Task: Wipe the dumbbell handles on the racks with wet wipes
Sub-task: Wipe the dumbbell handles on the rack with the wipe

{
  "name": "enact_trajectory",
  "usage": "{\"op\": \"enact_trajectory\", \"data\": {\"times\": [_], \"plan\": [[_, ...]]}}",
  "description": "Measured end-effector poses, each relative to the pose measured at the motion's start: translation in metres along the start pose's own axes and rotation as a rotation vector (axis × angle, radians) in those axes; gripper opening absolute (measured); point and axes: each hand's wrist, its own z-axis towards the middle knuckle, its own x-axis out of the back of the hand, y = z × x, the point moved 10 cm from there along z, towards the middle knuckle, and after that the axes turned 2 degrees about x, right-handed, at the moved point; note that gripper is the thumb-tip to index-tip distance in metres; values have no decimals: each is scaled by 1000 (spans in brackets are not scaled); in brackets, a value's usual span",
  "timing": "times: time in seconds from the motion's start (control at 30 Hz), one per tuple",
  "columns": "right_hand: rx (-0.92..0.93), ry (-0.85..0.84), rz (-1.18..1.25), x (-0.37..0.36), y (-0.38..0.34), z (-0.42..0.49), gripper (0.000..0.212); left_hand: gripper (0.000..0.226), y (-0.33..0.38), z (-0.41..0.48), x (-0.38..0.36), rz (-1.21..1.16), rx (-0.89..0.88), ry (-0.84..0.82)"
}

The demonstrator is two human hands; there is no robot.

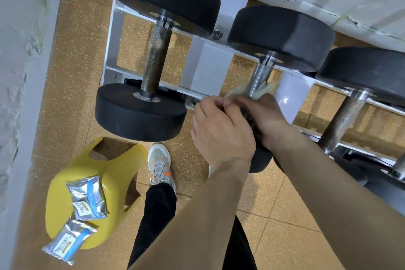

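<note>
Three black dumbbells lie across a white rack. The middle dumbbell has a knurled steel handle with a white wet wipe wrapped round its lower end. My right hand closes over the wipe and the handle from the right. My left hand pinches the wipe's near edge from the left. The hands hide the handle's lower part and most of the near weight. The left dumbbell and the right dumbbell's handle are bare.
A yellow plastic stool stands on the floor at lower left with two foil wipe packets on it. My shoe rests beside it. A white wall runs along the left.
</note>
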Motion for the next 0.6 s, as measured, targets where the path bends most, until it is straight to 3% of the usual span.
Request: {"op": "enact_trajectory", "data": {"times": [0.17,0.33,0.53,0.6], "plan": [[-126,-14,-130,1,7,0,10,26,1,0,2,-5,-4,22],[-282,-231,356,-22,5,4,24,30,2,0,2,-6,-27,34],[-73,-124,649,-7,-28,34,15,35,4,0,2,1,-27,25],[-21,-81,575,-3,-25,29,18,35,3,0,1,11,-16,22]]}}
